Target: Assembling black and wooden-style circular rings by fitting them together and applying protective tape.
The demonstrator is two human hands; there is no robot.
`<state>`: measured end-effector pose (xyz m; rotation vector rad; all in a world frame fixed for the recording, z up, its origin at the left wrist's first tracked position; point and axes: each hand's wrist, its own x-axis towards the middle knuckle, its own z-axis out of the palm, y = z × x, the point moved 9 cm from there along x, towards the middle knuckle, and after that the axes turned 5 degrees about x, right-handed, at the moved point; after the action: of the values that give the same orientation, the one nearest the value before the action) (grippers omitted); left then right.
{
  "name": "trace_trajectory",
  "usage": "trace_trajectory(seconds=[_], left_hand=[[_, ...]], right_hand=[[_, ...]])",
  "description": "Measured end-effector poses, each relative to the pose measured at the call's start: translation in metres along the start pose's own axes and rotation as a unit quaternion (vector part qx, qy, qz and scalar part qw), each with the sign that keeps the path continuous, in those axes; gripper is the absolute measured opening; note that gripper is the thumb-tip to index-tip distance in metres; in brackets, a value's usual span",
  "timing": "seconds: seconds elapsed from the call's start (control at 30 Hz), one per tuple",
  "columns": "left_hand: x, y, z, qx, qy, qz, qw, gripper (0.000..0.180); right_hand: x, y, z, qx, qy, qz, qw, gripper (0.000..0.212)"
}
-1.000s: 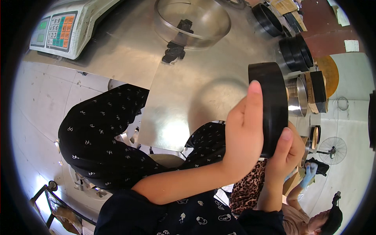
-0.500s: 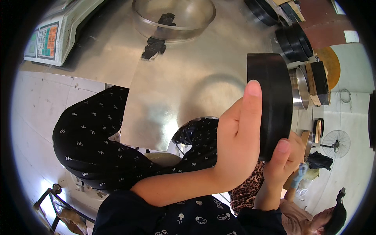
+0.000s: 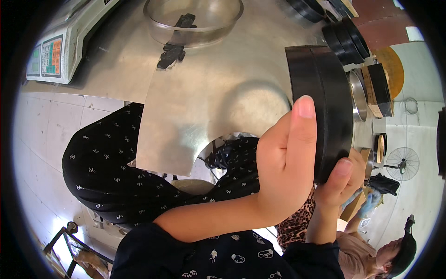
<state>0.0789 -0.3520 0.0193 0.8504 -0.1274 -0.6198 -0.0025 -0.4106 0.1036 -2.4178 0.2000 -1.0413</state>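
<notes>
Both my hands grip a black round drum-shaped piece (image 3: 323, 102), held on edge above the right side of the metal table. A thin seam runs along its side wall; its flat faces are turned out of sight. My left hand (image 3: 290, 144) is closed on the near side, its thumb stretched along the wall. Lower down, my right hand (image 3: 341, 181) clasps the bottom edge, thumb bent over the wall. The remaining fingers are partly hidden behind the piece.
A clear shallow bowl (image 3: 195, 35) with black tape strips (image 3: 172, 56) sits on the metal table (image 3: 186, 107). A scale (image 3: 69, 46) stands far left. More black round pieces (image 3: 346, 42) and a steel ring (image 3: 357, 95) lie right. A co-worker (image 3: 362, 251) in gloves works at lower right.
The black round piece has risen a little and tilted slightly, with both hands still around it. The table and bowl have shifted slightly left and up in view.
</notes>
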Motion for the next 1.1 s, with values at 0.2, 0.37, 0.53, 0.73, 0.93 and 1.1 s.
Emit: trace_trajectory(seconds=[0.2,0.37,0.53,0.73,0.93,1.1], left_hand=[[0.001,-0.003,0.008,-0.027,0.001,-0.024,0.999,0.049],[0.019,0.005,0.005,-0.036,-0.008,-0.032,0.999,0.047],[0.036,0.002,-0.004,-0.063,0.019,-0.086,0.994,0.044],[0.064,-0.006,-0.018,-0.210,0.026,-0.151,0.965,0.039],[0.060,0.000,-0.004,-0.254,0.007,-0.170,0.952,0.037],[0.049,0.016,0.001,-0.195,0.009,-0.166,0.967,0.036]], right_hand=[[0.004,0.008,-0.002,0.035,0.005,0.118,0.992,0.044],[0.015,0.007,0.010,-0.003,-0.090,0.048,0.995,0.039],[0.025,0.013,0.013,-0.003,-0.112,0.026,0.993,0.040],[0.022,0.047,0.012,0.157,-0.116,0.111,0.974,0.050],[0.028,0.018,0.015,0.063,-0.115,0.012,0.991,0.037],[0.024,-0.015,0.021,-0.111,-0.114,0.001,0.987,0.062]])
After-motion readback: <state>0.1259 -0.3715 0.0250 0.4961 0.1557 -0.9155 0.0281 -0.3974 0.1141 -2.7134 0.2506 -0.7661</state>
